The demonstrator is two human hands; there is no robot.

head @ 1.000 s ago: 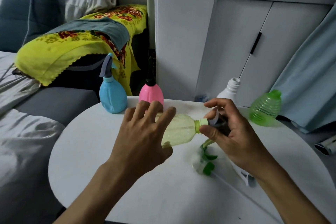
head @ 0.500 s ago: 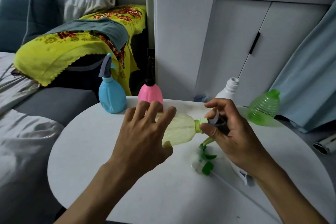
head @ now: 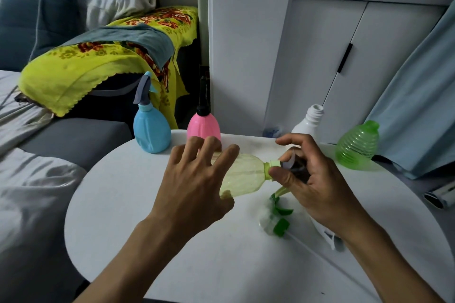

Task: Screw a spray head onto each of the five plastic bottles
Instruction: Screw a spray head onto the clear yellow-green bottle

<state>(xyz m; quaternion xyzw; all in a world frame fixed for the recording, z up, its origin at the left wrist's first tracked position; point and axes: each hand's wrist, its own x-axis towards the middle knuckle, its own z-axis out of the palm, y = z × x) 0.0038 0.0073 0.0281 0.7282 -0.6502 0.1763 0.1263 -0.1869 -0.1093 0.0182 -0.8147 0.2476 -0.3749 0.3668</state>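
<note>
Holding the pale yellow-green translucent plastic bottle [head: 242, 176] on its side above the round white table [head: 128, 206], I have my left hand [head: 194, 187] wrapped over its body, fingers spread and curved around it, thumb beneath near its base. My right hand [head: 312, 179] pinches the dark spray head [head: 296, 165] at the bottle's light green neck, thumb and forefinger closed on it, the other fingers curled behind.

Just below my right hand a loose green spray head [head: 279, 219] lies on the tabletop, and a white spray head [head: 328, 237] shows partly from under my wrist.

Along the far rim stand the blue plastic bottle [head: 151, 130] and the pink plastic bottle [head: 203, 126], both already capped with heads, close together. Further right, the white plastic bottle [head: 309, 122] with an open neck and the ribbed green plastic bottle [head: 357, 146] stand near the edge, well apart from my hands. Bare tabletop stretches toward me and to my left.
</note>
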